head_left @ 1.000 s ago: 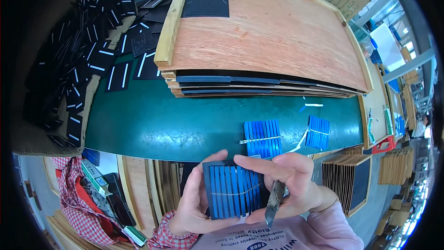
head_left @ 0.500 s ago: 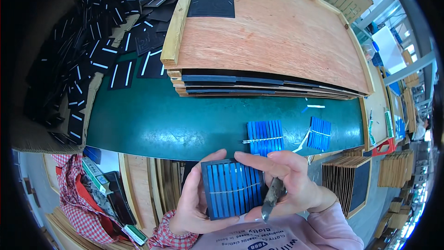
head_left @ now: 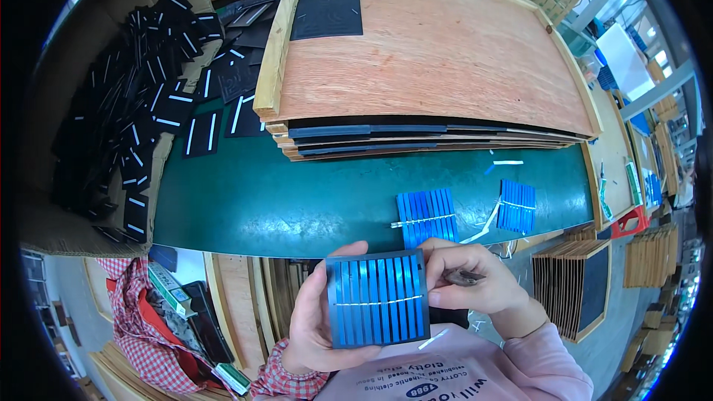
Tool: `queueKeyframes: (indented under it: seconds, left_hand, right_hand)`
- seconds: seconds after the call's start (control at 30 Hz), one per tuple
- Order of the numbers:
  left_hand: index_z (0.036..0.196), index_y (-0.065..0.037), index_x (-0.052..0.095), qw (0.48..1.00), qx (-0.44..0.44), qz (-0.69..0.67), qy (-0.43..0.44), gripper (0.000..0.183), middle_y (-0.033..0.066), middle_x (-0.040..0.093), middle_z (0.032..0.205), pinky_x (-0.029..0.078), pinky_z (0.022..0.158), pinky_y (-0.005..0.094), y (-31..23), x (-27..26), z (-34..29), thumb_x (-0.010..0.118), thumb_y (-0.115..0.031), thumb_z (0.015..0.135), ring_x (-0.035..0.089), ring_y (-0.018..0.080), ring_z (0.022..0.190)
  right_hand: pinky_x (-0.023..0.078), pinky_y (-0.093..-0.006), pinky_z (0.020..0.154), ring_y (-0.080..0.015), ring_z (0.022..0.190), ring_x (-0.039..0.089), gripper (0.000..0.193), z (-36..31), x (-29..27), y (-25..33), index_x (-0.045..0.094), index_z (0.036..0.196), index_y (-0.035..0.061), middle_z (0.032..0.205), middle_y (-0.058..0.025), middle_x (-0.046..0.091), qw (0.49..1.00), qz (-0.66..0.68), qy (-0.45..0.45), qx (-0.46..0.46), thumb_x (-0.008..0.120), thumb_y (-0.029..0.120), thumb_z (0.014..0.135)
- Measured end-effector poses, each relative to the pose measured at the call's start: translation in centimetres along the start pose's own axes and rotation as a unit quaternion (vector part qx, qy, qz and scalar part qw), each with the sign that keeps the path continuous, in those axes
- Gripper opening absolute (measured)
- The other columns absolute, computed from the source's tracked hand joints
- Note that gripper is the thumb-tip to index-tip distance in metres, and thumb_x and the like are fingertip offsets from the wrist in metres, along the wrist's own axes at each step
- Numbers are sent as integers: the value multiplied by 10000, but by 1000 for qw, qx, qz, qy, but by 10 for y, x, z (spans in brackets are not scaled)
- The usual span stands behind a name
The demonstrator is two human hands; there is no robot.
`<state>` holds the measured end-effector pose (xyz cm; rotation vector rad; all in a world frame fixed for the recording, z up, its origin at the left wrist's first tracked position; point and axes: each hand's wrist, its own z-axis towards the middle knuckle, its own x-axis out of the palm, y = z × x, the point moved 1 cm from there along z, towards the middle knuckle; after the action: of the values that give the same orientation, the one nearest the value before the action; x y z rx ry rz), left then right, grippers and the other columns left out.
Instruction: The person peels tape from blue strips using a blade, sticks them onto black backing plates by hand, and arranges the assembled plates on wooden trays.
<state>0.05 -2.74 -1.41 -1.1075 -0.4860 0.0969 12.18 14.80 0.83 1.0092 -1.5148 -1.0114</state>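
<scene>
My left hand [head_left: 308, 319] grips a small square solar panel [head_left: 377, 293] by its left and lower edges. Blue cell strips run down its face, crossed by a thin pale ribbon. At the panel's right edge is my right hand [head_left: 475, 282], fingers curled around a small grey-brown hand tool [head_left: 464, 277]; its kind cannot be made out, and most of it is hidden. Beyond my hands, two bundles of blue strips lie on the green table: a nearer cell bundle [head_left: 426, 215] and a smaller cell bundle [head_left: 518, 206] to its right.
Plywood trays [head_left: 445, 59] are stacked at the back, a black panel [head_left: 327, 4] on the top one. A cardboard box [head_left: 44, 219] of black pieces stands at the left of the green table [head_left: 245, 208]. Lower right is a stack of boards [head_left: 568, 289].
My right hand has turned, moving the tool's shiny tip out of sight. The panel now faces me more squarely. A thin white strip shows below its lower right corner.
</scene>
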Motion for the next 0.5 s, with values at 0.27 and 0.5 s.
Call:
queueKeyframes:
  seconds: [0.27,0.5]
  left_hand:
    - [1299,-224,384,996,9,90,-11,824,305,236,1323,352,948,503,0,7,-2,747,36,605,320,431,1223]
    - [920,-50,559,966,36,253,45,406,290,271,1284,389,930,511,-11,17,11,788,-40,586,393,464,1165]
  right_hand:
    - [433,-253,692,-135,777,526,447,-2,-4,16,480,1094,25,1041,-88,507,992,-107,-60,3,685,229,753]
    - [470,-325,742,-288,928,543,598,11,7,24,499,1083,42,1081,-143,480,892,-427,-74,-126,775,340,644]
